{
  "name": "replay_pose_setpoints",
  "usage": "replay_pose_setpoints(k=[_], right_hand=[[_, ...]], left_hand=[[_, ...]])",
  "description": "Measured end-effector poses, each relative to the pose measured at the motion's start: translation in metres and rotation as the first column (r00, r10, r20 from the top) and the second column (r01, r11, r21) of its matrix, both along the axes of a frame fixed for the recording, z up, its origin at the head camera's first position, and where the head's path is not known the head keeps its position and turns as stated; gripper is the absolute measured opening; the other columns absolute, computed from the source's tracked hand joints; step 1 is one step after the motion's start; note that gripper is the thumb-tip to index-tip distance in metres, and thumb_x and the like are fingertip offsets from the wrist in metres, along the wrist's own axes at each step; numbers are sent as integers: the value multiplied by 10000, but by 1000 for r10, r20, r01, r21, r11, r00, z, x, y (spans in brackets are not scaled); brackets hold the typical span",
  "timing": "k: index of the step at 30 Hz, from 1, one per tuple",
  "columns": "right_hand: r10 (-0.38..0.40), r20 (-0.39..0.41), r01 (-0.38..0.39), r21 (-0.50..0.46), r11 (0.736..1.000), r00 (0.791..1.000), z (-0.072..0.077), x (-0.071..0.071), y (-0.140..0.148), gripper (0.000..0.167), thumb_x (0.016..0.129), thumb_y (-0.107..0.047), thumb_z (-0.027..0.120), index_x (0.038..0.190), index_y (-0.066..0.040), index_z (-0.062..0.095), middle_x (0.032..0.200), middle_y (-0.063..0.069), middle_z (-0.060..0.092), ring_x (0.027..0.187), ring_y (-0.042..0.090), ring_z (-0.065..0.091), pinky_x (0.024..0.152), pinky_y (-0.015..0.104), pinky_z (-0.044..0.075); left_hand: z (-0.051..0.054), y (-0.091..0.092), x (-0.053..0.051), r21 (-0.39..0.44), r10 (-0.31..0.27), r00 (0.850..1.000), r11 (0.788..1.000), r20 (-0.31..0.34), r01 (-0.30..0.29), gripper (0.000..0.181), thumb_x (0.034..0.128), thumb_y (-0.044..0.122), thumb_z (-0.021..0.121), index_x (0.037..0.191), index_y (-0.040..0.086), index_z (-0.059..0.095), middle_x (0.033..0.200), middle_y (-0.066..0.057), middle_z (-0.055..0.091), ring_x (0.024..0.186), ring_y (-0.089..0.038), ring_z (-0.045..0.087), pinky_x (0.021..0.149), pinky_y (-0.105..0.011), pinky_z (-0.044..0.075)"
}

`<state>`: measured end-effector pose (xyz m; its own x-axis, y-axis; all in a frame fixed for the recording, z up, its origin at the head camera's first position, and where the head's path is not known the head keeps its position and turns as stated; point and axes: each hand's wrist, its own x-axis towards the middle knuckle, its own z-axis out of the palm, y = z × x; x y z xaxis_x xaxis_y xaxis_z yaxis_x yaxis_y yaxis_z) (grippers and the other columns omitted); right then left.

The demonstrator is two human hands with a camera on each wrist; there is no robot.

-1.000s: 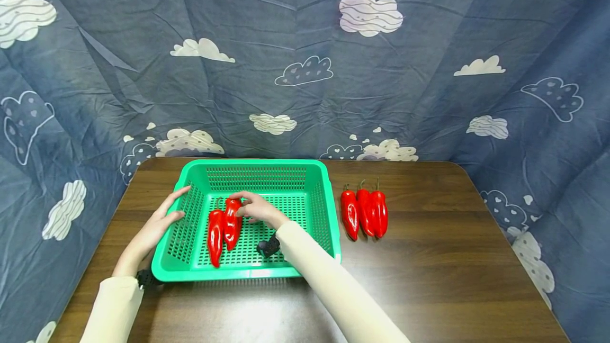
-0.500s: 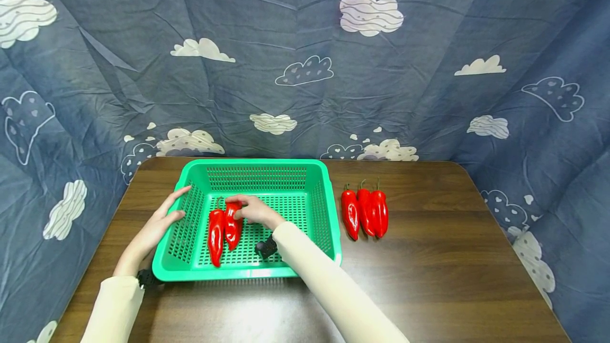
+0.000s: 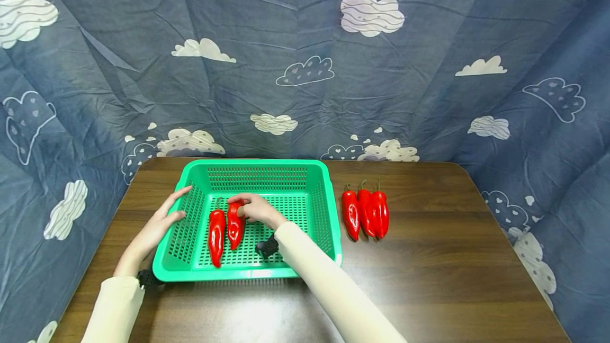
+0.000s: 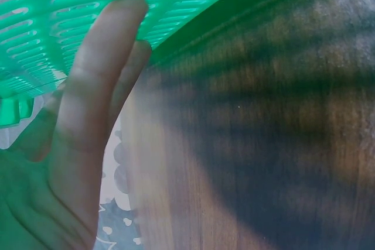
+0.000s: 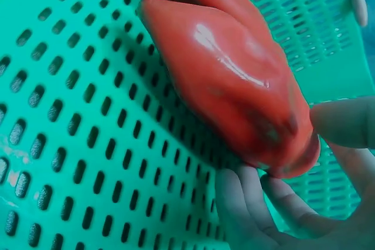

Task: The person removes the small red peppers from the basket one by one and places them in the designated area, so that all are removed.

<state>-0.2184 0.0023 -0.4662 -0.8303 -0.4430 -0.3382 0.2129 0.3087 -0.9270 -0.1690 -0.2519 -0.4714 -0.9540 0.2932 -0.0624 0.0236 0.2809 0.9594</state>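
Pinched by its broad end between the digits of the right hand [image 3: 257,210], one red pepper [image 3: 235,232] is held in a narrow grip inside the green basket [image 3: 214,275], left of that basket's middle. Since half a second ago, this pepper has been shifted slightly to the right, so that a thin strip of basket floor is now seen between it and the second pepper [image 3: 216,234], nearer the basket's left wall. For the work in hand, this is judged to mean that the pepper is being moved by the grip, not merely touched. Three more peppers [image 3: 366,213] are left on the table [image 3: 452,258], just right of the basket.

By the right wrist view, digits are shown on opposite sides of the broad end, a contact partly covered in the head view. By the left wrist view, straight fingers [image 4: 88,86] of the left hand [image 3: 152,232] are shown along the outside of the basket's wall; how firmly they are pressed cannot be told. Whether the pinched pepper is lifted off the basket's floor cannot be told either.
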Motion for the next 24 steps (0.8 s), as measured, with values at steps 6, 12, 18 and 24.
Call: replay_pose_setpoints(k=[6, 12, 18, 24], right_hand=[[5, 30, -3, -67, 998, 1000, 5, -1, 5, 435, 874, 66, 498, 1272, -72, 608, 1022, 73, 616, 711, 182, 562, 846, 538, 476], [12, 50, -4, -156, 988, 999, 9, -2, 11, 404, 908, 42, 488, 1293, -43, 580, 1031, 88, 624, 710, 183, 606, 864, 571, 456], [6, 42, 2, -193, 981, 999, 14, -2, 17, 355, 929, -14, 528, 1275, -61, 591, 1023, 92, 627, 745, 190, 627, 838, 566, 471], [-10, 41, 19, -216, 976, 999, 18, -1, 23, 356, 911, -38, 610, 1264, -75, 593, 1061, 94, 589, 757, 202, 624, 809, 553, 491]], left_hand=[[0, 0, 0, 11, 2, 1000, 1000, 4, -2, 599, 983, 76, 431, 1529, 133, 191, 1574, -143, 40, 1362, -402, 94, 1008, -641, 160], [2, 1, 0, 12, 2, 1000, 1000, 18, -2, 599, 986, 83, 426, 1532, 142, 185, 1574, -143, 37, 1353, -402, 125, 1001, -620, 199], [3, 1, 1, -7, -1, 1000, 1000, 12, 1, 594, 989, 93, 421, 1531, 140, 183, 1569, -155, 49, 1330, -402, 183, 975, -542, 279], [3, 1, 1, -16, -3, 1000, 1000, 6, 3, 593, 990, 96, 422, 1532, 146, 187, 1568, -151, 57, 1325, -395, 196, 958, -483, 305]])
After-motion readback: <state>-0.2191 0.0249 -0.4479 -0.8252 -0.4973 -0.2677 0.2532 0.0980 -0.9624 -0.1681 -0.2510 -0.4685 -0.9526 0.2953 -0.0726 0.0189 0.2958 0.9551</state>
